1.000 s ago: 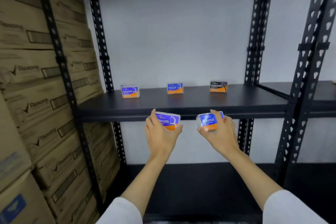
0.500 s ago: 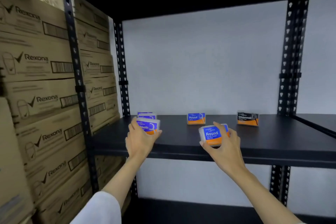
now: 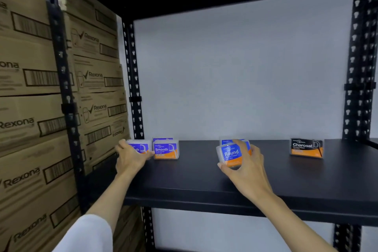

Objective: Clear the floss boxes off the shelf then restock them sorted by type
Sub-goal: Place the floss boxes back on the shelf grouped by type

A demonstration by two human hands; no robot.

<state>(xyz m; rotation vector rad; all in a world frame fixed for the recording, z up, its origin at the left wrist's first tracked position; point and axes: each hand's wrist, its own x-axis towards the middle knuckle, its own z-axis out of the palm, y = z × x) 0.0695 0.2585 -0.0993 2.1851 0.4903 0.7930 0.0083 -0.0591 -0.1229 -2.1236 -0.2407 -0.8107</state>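
Note:
On the black shelf [image 3: 204, 186] my left hand [image 3: 131, 157] grips a blue-and-orange Smooth floss box [image 3: 139, 147] at the far left, right beside another Smooth box [image 3: 166, 149] that stands on the shelf. My right hand [image 3: 245, 165] holds a Round floss box [image 3: 230, 154] tilted, just above the shelf, in front of another Round box [image 3: 227, 141] mostly hidden behind it. A black Charcoal box [image 3: 306, 147] stands alone at the right.
Stacked Rexona cardboard cartons [image 3: 30, 125] fill the left side behind a black perforated upright [image 3: 61, 80]. A white wall [image 3: 235, 67] backs the shelf. Another upright [image 3: 358, 63] stands at the right; an upper shelf overhangs.
Both hands have moved up and forward onto the shelf. The left one has carried its Smooth box beside the standing Smooth box; the right one has brought its Round box before the standing Round box.

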